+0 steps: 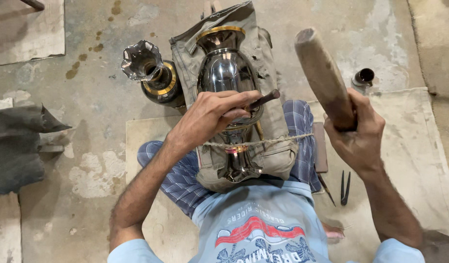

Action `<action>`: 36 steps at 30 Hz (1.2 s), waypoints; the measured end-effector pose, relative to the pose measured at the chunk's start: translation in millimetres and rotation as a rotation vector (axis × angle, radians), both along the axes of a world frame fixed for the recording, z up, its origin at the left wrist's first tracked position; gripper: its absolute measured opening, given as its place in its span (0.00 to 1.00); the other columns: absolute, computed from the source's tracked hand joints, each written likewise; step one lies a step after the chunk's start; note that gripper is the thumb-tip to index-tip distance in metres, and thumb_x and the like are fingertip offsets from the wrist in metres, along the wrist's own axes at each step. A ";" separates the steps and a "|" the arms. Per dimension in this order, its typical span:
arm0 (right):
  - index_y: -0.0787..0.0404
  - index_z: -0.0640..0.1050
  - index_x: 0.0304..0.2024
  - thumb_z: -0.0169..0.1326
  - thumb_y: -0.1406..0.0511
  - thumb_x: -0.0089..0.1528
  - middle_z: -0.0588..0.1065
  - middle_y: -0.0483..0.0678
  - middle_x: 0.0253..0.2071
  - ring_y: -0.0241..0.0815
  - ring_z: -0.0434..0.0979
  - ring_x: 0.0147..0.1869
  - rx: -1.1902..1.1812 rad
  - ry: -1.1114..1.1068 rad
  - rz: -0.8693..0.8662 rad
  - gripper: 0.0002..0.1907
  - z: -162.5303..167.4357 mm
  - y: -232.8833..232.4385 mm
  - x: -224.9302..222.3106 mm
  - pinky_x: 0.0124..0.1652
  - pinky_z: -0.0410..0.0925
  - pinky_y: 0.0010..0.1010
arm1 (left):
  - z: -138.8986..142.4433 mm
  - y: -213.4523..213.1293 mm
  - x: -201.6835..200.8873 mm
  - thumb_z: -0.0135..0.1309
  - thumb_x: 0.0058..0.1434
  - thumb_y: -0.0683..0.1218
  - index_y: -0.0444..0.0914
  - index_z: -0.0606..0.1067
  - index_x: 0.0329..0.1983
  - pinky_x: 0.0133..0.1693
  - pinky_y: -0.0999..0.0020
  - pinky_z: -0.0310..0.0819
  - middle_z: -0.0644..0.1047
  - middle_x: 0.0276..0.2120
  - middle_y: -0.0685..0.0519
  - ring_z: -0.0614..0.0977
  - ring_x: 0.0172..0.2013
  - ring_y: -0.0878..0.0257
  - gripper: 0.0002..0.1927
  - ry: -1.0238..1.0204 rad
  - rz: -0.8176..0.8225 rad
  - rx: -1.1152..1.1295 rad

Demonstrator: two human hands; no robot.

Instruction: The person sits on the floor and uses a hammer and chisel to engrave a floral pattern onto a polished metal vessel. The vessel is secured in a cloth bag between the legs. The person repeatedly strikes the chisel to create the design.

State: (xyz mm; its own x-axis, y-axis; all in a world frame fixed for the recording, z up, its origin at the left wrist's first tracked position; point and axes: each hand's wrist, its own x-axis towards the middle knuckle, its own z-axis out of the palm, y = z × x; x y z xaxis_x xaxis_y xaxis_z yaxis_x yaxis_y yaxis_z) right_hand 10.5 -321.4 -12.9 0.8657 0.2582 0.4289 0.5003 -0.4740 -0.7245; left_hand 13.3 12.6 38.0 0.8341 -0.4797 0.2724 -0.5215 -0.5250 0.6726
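A shiny dark metal vase [225, 68] with a gold rim lies on a khaki cloth cushion [275, 117] across my lap, tied down by a thin rope [278, 141]. My left hand [210, 114] rests on the vase's belly and holds a slim dark chisel [264, 99] against the metal. My right hand [356, 131] grips a thick wooden mallet [321, 73], raised above and to the right of the vase.
A second fluted metal vase [149, 70] with a gold band stands on the concrete floor at left. A small metal cup [364, 77] sits at the back right. Dark pointed tools [345, 187] lie on the beige mat [414, 156] beside my right leg. Grey cloth [15, 146] lies far left.
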 end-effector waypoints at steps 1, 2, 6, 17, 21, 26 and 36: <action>0.63 0.65 0.63 0.57 0.74 0.67 0.78 0.51 0.38 0.37 0.82 0.41 0.016 -0.019 -0.007 0.24 0.2 -1.8 -0.1 0.43 0.76 0.29 | 0.0 0.0 -0.4 0.58 0.67 0.45 0.43 0.74 0.64 0.40 0.58 0.82 0.83 0.45 0.48 0.86 0.39 0.51 0.21 0.005 -0.006 0.009; 0.62 0.65 0.62 0.58 0.74 0.67 0.78 0.50 0.38 0.37 0.82 0.41 0.032 -0.039 -0.014 0.23 0.8 -2.9 -0.2 0.43 0.76 0.29 | -0.1 -0.1 -0.6 0.57 0.67 0.45 0.44 0.74 0.64 0.40 0.57 0.82 0.83 0.44 0.48 0.86 0.40 0.51 0.21 0.008 -0.011 0.018; 0.60 0.67 0.59 0.58 0.74 0.63 0.79 0.51 0.41 0.39 0.80 0.38 -0.156 0.060 -0.042 0.24 5.9 -1.5 -2.6 0.36 0.74 0.32 | -1.2 -0.3 1.8 0.57 0.66 0.46 0.44 0.74 0.64 0.39 0.58 0.82 0.83 0.45 0.49 0.86 0.38 0.52 0.22 0.015 -0.032 0.028; 0.63 0.64 0.55 0.58 0.73 0.66 0.78 0.49 0.41 0.37 0.82 0.43 0.084 -0.038 -0.132 0.19 -34.0 1.7 -15.0 0.39 0.75 0.29 | -3.5 1.0 8.9 0.59 0.64 0.45 0.44 0.74 0.64 0.40 0.58 0.80 0.83 0.44 0.48 0.86 0.38 0.51 0.24 0.014 -0.132 0.067; 0.63 0.68 0.55 0.58 0.73 0.64 0.74 0.48 0.33 0.39 0.76 0.32 -0.061 0.074 -0.170 0.19 -51.8 -4.9 -22.4 0.30 0.71 0.33 | -5.7 2.9 13.0 0.61 0.62 0.45 0.47 0.75 0.63 0.37 0.58 0.80 0.84 0.44 0.49 0.86 0.37 0.52 0.24 -0.015 -0.187 0.087; 0.63 0.69 0.53 0.57 0.75 0.68 0.73 0.52 0.42 0.43 0.75 0.45 0.213 -0.057 -0.087 0.14 -61.6 4.7 -31.0 0.43 0.74 0.35 | -10.3 4.0 16.5 0.61 0.59 0.42 0.49 0.75 0.64 0.35 0.60 0.80 0.84 0.46 0.51 0.86 0.36 0.54 0.28 -0.040 -0.241 0.102; 0.65 0.70 0.52 0.56 0.76 0.57 0.76 0.53 0.38 0.42 0.76 0.36 -0.112 -0.114 -0.215 0.20 -69.0 11.7 -35.7 0.32 0.70 0.35 | -4.6 0.5 20.0 0.56 0.58 0.36 0.50 0.73 0.67 0.32 0.57 0.80 0.84 0.37 0.54 0.85 0.31 0.55 0.32 -0.053 -0.300 0.271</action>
